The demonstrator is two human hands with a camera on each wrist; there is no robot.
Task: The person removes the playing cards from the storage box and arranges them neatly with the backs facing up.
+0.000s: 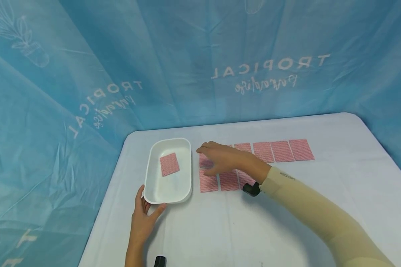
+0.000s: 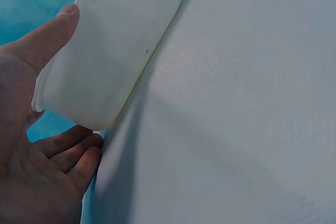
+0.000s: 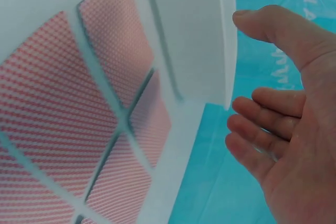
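A white plastic tray point(image 1: 177, 191) stands at the left of the table, and one red-backed playing card point(image 1: 169, 164) lies inside it. My left hand point(image 1: 143, 222) holds the tray's near left corner; in the left wrist view its thumb lies along the wall of the tray point(image 2: 115, 51) and the fingers reach below. Over the left end of two rows of face-down cards point(image 1: 208, 183) hovers my right hand point(image 1: 222, 157), fingers and thumb apart. The right wrist view shows nothing in that hand point(image 3: 294, 129), with the tray point(image 3: 194, 35) and several cards point(image 3: 58, 98) close by.
The upper row of cards point(image 1: 281, 151) stretches right along the far part of the white table point(image 1: 254, 230). My right forearm partly covers both rows. A blue printed curtain point(image 1: 187, 55) hangs behind and at the sides. Black wrist devices point(image 1: 251, 189) sit at both wrists.
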